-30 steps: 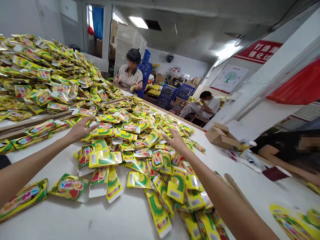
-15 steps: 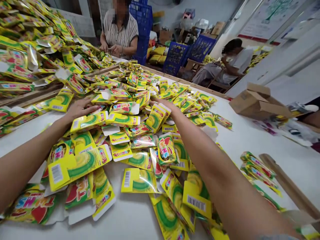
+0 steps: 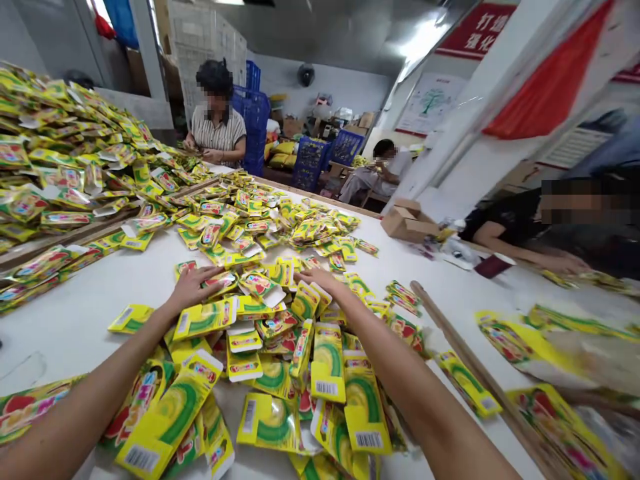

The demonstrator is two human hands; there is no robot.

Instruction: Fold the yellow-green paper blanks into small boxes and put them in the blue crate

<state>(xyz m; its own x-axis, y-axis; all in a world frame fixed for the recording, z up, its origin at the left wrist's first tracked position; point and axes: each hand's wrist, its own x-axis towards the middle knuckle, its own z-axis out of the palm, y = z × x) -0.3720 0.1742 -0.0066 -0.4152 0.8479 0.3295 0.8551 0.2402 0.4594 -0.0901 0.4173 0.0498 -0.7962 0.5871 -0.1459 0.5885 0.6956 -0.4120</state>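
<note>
Flat yellow and green packets (image 3: 270, 320) with red fruit print lie in a loose heap on the white table (image 3: 75, 320). My left hand (image 3: 193, 285) rests palm down on the far left of this heap, fingers spread. My right hand (image 3: 315, 277) lies flat on the heap's far right side, fingers stretched out. Both forearms reach over the packets nearest me, so the pile sits between my arms. Neither hand grips a packet.
A tall mound of the same packets (image 3: 55, 160) fills the left behind a wooden rail (image 3: 45, 243). A wooden stick (image 3: 480, 373) lies at right. A cardboard box (image 3: 407, 220) sits far right. Three people sit around: one in a striped shirt (image 3: 217, 133), two at right.
Both hands have dragged a batch of packets toward me, away from the far heap. The camera has tilted back up, showing the room again.
</note>
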